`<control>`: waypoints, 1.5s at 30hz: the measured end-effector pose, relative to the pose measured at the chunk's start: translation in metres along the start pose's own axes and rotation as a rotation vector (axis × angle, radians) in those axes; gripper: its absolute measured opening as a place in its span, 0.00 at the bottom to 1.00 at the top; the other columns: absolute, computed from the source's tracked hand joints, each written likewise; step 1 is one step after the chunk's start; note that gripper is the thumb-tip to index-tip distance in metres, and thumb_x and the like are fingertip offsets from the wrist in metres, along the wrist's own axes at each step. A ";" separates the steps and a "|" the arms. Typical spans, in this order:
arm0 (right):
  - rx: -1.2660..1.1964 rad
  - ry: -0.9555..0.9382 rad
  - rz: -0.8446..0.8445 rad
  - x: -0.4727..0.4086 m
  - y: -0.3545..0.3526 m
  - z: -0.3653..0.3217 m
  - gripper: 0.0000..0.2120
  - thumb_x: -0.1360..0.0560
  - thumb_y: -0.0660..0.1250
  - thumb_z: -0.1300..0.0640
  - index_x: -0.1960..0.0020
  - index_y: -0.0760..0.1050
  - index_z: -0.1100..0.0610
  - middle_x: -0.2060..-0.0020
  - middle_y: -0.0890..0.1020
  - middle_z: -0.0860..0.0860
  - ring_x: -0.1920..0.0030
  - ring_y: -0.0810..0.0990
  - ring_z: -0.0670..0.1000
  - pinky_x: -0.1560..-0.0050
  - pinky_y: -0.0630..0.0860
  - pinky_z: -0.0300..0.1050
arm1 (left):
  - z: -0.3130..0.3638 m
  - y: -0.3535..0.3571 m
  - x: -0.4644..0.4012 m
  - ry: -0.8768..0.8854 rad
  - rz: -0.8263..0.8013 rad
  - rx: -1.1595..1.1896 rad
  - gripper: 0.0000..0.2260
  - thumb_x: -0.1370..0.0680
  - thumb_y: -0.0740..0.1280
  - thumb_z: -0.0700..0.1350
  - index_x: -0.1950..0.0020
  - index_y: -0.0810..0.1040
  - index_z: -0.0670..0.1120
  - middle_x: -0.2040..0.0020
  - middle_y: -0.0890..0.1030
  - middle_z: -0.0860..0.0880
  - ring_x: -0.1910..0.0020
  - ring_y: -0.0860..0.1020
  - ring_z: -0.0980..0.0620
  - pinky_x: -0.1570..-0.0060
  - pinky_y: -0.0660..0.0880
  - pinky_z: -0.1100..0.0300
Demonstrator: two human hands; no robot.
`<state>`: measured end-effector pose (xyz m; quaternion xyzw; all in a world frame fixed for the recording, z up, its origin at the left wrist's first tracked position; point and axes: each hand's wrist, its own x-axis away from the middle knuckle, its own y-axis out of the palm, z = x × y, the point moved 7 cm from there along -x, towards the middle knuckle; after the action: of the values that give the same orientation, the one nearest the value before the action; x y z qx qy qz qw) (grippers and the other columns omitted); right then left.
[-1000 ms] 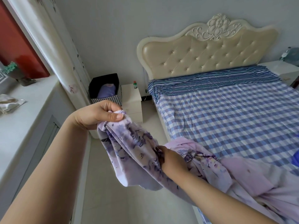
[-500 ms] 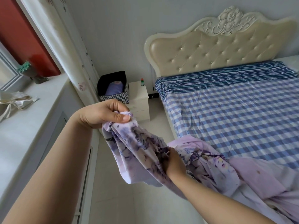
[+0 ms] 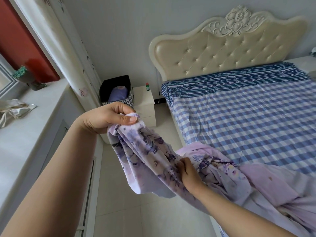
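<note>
The sheet (image 3: 148, 154) hangs off the bed's (image 3: 248, 117) near edge, with its bulk heaped on the bed. It looks soft, light and limp, likely to bunch and slip, so corners and hems are the best holds. The left hand (image 3: 106, 117) pinches a corner; the right hand (image 3: 188, 173) grips gathered folds.

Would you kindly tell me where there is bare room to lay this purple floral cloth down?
The checked sheet is bare from the striped band by the headboard down to the bunched cloth. The ledge is bare nearer than the crumpled bag. Crowded: the sheet's near corner, under the cloth; the nightstand carries a bottle.
</note>
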<state>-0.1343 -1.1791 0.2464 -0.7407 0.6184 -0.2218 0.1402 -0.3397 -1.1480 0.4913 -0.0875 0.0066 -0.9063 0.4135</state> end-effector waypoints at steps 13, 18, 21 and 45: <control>-0.136 0.063 0.199 0.007 -0.026 0.033 0.07 0.23 0.64 0.61 0.48 0.76 0.51 0.51 0.80 0.48 0.49 0.78 0.47 0.49 0.75 0.38 | -0.007 -0.011 0.002 -0.018 0.040 -0.062 0.29 0.38 0.80 0.56 0.64 0.75 0.29 0.68 0.79 0.42 0.70 0.77 0.51 0.67 0.76 0.63; -0.403 0.162 0.102 0.015 -0.030 0.037 0.05 0.22 0.63 0.63 0.50 0.75 0.53 0.56 0.82 0.48 0.53 0.80 0.49 0.60 0.74 0.28 | -0.011 -0.015 0.007 -0.015 0.053 -0.048 0.31 0.38 0.80 0.56 0.64 0.74 0.28 0.68 0.77 0.38 0.70 0.76 0.50 0.67 0.75 0.62; -0.614 0.317 -0.091 0.024 -0.008 0.051 0.07 0.21 0.62 0.63 0.48 0.78 0.58 0.51 0.84 0.54 0.44 0.80 0.56 0.40 0.74 0.44 | -0.014 -0.019 0.007 -0.017 0.081 -0.040 0.35 0.39 0.81 0.56 0.63 0.71 0.25 0.67 0.74 0.36 0.70 0.75 0.49 0.67 0.74 0.61; 0.155 0.194 -0.084 -0.001 0.018 0.010 0.18 0.22 0.57 0.58 0.71 0.67 0.52 0.73 0.74 0.48 0.69 0.71 0.47 0.66 0.63 0.43 | -0.006 0.004 -0.009 0.007 -0.120 -0.064 0.14 0.34 0.77 0.56 0.65 0.83 0.44 0.68 0.81 0.49 0.69 0.78 0.56 0.66 0.75 0.66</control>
<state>-0.1450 -1.1824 0.2285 -0.7280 0.5784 -0.3455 0.1271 -0.3318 -1.1448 0.4842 -0.0978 0.0318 -0.9290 0.3554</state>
